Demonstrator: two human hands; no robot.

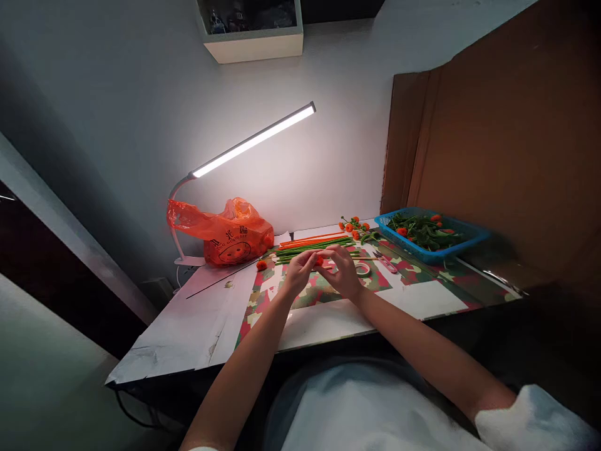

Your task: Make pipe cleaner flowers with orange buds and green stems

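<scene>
Between my two hands, above the table's middle, is a small orange-red flower head (320, 260). My left hand (300, 272) pinches it from the left with closed fingers. My right hand (342, 272) holds it from the right, its fingers curled round. Just behind my hands lie green stems (295, 252) and orange-red sticks (314, 240). A roll of tape (363, 269) is to the right of my right hand, with pink-handled scissors (385, 262) farther right. Another orange flower head (261, 265) rests left of my hands.
An orange plastic bag (235, 235) sits at the back left beside a lit lamp (253, 141). Orange flowers (355, 228) lie at the back. A blue basket (434, 255) of leafy flowers stands at the right, near a cardboard sheet (498, 138).
</scene>
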